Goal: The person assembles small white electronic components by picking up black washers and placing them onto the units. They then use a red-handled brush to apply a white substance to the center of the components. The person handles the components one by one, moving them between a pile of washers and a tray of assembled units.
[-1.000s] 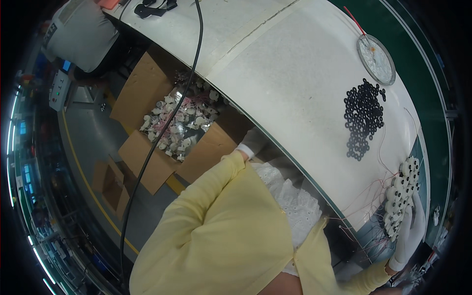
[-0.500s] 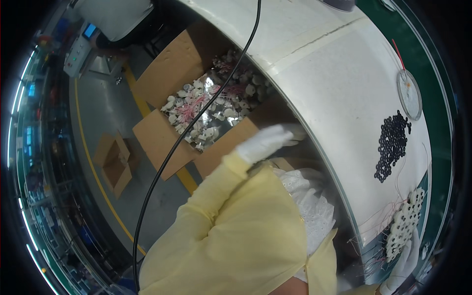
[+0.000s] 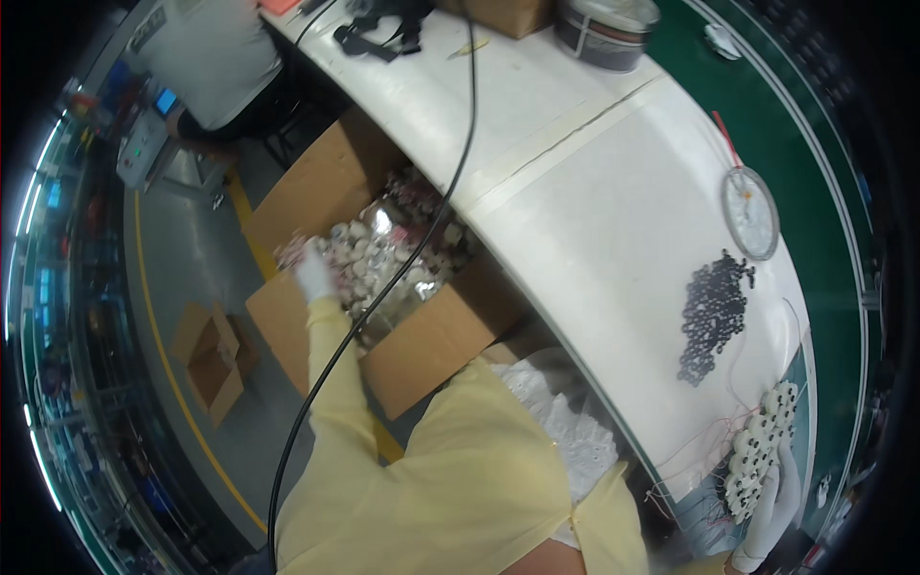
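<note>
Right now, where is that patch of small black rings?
In the head view, the patch of black rings lies on the right part of the white table, between the round dish and the white parts at the right hand.

Silvery sheet point(image 3: 381, 221) glares and the left hand point(image 3: 314, 275) looks blurred

A small open box point(image 3: 213, 372) sits on the floor point(image 3: 165, 268) beside a yellow line point(image 3: 141, 251). At the top left, a person point(image 3: 218, 62) in a pale shirt is near a machine point(image 3: 142, 153). A round tin point(image 3: 599, 46) stands beside a brown carton point(image 3: 508, 14), with black straps point(image 3: 388, 34) to their left.
</note>
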`<state>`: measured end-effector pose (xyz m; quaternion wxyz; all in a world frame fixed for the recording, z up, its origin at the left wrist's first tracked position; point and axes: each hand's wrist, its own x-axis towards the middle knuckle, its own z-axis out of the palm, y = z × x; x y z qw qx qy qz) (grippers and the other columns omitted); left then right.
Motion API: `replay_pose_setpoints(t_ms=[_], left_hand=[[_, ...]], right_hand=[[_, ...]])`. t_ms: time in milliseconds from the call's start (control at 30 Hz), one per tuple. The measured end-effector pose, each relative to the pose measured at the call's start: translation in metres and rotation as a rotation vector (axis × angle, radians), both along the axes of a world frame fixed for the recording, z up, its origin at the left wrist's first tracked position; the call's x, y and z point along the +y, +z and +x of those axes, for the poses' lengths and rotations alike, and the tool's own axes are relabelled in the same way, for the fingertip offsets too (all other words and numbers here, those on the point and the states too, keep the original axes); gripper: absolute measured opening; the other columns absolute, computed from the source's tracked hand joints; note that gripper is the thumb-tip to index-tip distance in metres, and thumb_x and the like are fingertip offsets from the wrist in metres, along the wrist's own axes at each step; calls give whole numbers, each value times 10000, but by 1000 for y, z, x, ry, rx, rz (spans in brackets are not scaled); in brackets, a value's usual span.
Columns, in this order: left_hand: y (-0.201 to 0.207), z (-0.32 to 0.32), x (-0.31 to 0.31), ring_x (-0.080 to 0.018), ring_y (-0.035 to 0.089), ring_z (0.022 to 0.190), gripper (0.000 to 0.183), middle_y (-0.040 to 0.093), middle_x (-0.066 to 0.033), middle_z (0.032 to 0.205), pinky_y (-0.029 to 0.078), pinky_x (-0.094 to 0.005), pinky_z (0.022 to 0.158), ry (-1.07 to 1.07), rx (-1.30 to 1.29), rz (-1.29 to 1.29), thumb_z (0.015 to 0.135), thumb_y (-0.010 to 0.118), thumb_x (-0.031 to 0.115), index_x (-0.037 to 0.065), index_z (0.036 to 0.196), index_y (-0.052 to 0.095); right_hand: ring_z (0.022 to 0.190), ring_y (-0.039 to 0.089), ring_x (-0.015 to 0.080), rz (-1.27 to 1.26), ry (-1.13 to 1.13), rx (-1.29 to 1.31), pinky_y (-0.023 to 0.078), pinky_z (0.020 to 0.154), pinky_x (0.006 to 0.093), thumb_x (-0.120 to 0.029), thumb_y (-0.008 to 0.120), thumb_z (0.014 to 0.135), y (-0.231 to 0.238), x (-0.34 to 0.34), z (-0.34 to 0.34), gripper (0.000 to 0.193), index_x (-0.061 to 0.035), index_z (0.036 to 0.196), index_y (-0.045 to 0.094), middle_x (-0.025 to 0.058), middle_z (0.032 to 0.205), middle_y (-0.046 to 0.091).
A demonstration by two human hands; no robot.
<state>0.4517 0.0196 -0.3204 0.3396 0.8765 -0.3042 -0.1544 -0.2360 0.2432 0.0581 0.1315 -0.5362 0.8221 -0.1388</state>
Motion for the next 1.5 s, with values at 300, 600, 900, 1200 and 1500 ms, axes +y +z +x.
replay_pose_setpoints(t_ms=[300,600,900,1200,1500], left_hand=[[255,-64,6,-96,535,815,311,605,-35,897,451,-230,756,-105,2,-850,1012,484,46,0,1306,574],[474,-173,-54,-160,423,787,203,359,40,578,369,-378,1000,-1429,1072,-1323,998,467,165,11,1024,596],[413,-325,-163,-140,565,790,343,625,-64,904,484,-289,819,-1305,1227,-882,1040,457,139,-70,1294,552],[351,-365,-174,-72,458,699,285,415,49,679,398,-217,710,-1272,983,-695,1036,476,133,-46,1210,614],[368,-330,-174,-67,486,739,277,453,39,713,437,-227,745,-1269,799,-860,1059,428,99,-47,1211,609]], right_hand=[[1152,597,300,-51,-7,-18,413,1034,371,-99,504,947,14,6,-21,369,107,1240,590,214,1229,640],[990,614,270,-166,-97,-24,454,902,342,-101,581,888,13,29,-22,363,44,1215,634,187,1088,665],[714,518,218,-195,-85,16,423,690,320,-92,679,780,32,39,-2,390,4,1157,670,92,819,612],[601,514,218,-182,294,134,407,592,319,-94,682,774,82,-62,2,318,-14,1081,687,73,699,582],[810,632,155,-105,515,-171,500,764,274,-131,639,894,78,-249,31,334,39,1181,652,135,926,690]])
